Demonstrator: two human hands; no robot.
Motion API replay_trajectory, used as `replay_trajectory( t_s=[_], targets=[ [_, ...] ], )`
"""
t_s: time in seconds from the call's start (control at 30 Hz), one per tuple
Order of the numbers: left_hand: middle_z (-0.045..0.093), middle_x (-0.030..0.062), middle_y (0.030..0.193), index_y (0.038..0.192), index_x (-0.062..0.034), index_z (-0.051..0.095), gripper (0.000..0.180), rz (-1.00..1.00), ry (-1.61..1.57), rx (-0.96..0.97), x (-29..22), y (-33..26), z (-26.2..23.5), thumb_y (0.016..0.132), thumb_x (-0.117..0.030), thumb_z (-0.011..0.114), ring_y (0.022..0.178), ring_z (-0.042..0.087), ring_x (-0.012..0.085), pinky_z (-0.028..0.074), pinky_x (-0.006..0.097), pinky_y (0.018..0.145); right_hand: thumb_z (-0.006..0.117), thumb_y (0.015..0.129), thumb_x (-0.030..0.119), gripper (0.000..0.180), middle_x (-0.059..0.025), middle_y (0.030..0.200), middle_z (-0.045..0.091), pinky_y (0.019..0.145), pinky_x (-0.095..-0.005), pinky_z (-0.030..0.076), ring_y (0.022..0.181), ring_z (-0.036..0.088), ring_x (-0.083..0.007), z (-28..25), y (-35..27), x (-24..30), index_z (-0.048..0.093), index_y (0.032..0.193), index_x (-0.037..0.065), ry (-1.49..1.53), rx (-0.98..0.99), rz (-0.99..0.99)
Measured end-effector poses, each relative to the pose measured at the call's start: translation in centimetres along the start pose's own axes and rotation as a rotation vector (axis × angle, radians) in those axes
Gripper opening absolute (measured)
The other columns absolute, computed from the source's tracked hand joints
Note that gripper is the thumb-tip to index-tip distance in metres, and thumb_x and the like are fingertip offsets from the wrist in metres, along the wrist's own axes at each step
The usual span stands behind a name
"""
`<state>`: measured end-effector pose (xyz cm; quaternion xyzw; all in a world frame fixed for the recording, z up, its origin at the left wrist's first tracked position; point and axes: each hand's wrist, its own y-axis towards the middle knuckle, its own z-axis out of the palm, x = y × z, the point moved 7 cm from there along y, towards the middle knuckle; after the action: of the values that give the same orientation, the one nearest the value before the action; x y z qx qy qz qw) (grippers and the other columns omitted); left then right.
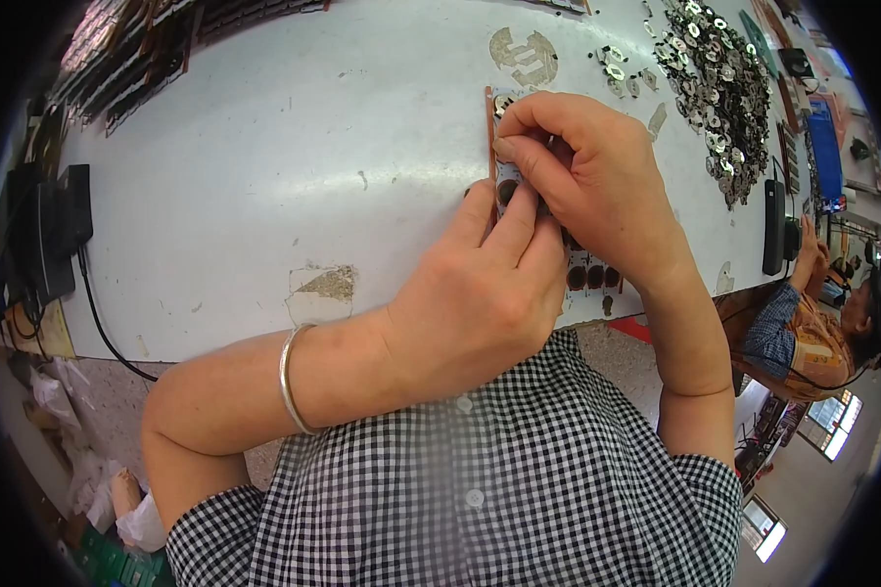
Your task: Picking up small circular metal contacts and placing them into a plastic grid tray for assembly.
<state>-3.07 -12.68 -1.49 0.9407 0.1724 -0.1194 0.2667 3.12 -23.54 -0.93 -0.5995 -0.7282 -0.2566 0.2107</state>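
Note:
A narrow strip-shaped board [492, 117] with a brown edge and round dark parts lies on the table under both hands. My left hand [489, 289] rests across it, fingers stretched and apart, the index finger along the brown edge; its thumb is hidden. My right hand [602, 171] is above the strip's far part, thumb and index finger pinched together close to its surface. What the pinch holds, if anything, cannot be made out. Past those fingertips a metallic round part [504, 102] shows on the strip. Near my body, more round dark parts [592, 278] show in rows.
A heap of small black and silvery parts [719, 88] covers the table's far right, with loose ones beside it. Stacked strips [147, 59] lie far left. A black device [76, 201] with a cable stands at the left edge. Another person [817, 333] sits at right.

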Motion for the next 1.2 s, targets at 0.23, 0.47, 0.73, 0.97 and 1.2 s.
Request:
replay_trajectory(
  t_s=[0.23, 0.47, 0.73, 0.97, 1.2],
  targets=[
    [0.065, 0.019, 0.107, 0.103, 0.0042, 0.073, 0.054, 0.02, 0.051, -0.021, -0.3, -0.1, 0.1, 0.059, -0.026, 0.083, 0.108, 0.065, 0.0375, 0.054, 0.052, 0.093, 0.074, 0.089, 0.004, 0.011, -0.0091, 0.085, 0.072, 0.066, -0.0283, 0.054, 0.072, 0.067, -0.0155, 0.2, -0.5, 0.2, 0.072, 0.098, 0.0, 0.005, -0.084, -0.009],
    [0.064, 0.0199, 0.107, 0.102, 0.0045, 0.072, 0.05, 0.023, 0.059, -0.038, -0.3, -0.1, 0.2, 0.063, -0.025, 0.082, 0.109, 0.064, 0.0375, 0.054, 0.052, 0.092, 0.076, 0.087, 0.006, 0.012, -0.0091, 0.083, 0.07, 0.066, -0.0311, 0.052, 0.071, 0.065, -0.0195, 0.1, -0.7, -0.2, 0.074, 0.098, 0.001, -0.039, -0.134, -0.013],
    [0.064, 0.0205, 0.105, 0.101, 0.0049, 0.071, 0.049, 0.029, 0.034, -0.004, -0.4, -0.2, 0.4, 0.064, -0.025, 0.082, 0.109, 0.064, 0.038, 0.053, 0.052, 0.094, 0.077, 0.085, 0.005, 0.014, -0.0109, 0.093, 0.073, 0.071, -0.0312, 0.057, 0.08, 0.071, -0.0221, 0.2, -1.0, 0.1, 0.075, 0.099, 0.002, -0.037, -0.179, -0.097],
    [0.064, 0.019, 0.101, 0.103, 0.0051, 0.072, 0.051, 0.026, 0.062, -0.019, -0.4, -0.2, 0.3, 0.064, -0.025, 0.082, 0.108, 0.064, 0.0383, 0.054, 0.054, 0.093, 0.08, 0.082, 0.005, 0.017, -0.012, 0.096, 0.074, 0.069, -0.0319, 0.058, 0.079, 0.072, -0.0234, -0.1, -0.7, 1.0, 0.075, 0.098, 0.003, -0.157, -0.116, -0.23],
    [0.063, 0.0192, 0.102, 0.102, 0.0058, 0.07, 0.049, 0.042, 0.059, -0.004, -0.5, -0.1, 0.2, 0.065, -0.025, 0.081, 0.11, 0.063, 0.04, 0.053, 0.055, 0.095, 0.08, 0.081, 0.004, 0.028, -0.0127, 0.095, 0.074, 0.068, -0.0318, 0.058, 0.077, 0.072, -0.024, -0.2, -0.7, 0.7, 0.072, 0.108, 0.003, -0.101, -0.093, -0.082]
  ],
)
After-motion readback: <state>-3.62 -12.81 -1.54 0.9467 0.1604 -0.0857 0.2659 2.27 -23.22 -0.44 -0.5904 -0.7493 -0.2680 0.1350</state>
